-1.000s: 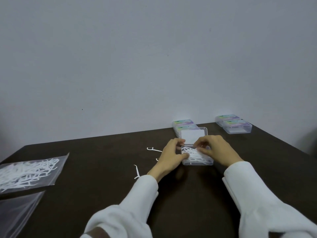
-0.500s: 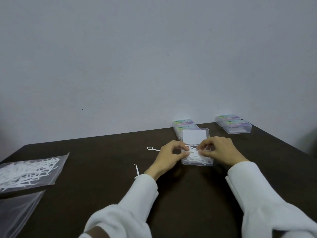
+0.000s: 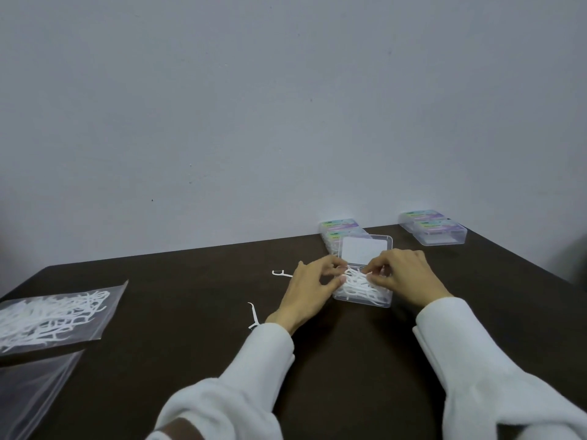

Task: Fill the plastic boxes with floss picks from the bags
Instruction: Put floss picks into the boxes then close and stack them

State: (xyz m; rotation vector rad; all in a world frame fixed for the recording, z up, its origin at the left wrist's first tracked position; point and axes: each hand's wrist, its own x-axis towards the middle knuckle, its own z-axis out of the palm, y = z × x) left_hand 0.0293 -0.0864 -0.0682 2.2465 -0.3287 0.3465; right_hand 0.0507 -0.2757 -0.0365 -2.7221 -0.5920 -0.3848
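Head cam: fingers of both the left hand [image 3: 309,289] and right hand [image 3: 405,276] are curled, pinching thin white plastic floss picks [image 3: 359,285] heaped in the open clear plastic box [image 3: 362,300]. They look feather-light, springy and tangle-prone, so I'd grab handles. Closed labelled boxes [image 3: 433,230] sit behind; a clear zip bag [image 3: 54,315] still holds plenty.

I see both forearms in white sleeves rising from the bottom edge toward the centre right of the frame. My left hand [image 3: 309,289] lies knuckles up, fingers curled, thumb tip pointing right. My right hand [image 3: 405,276] sits just right of it, fingers bent and pinched together at the tips.
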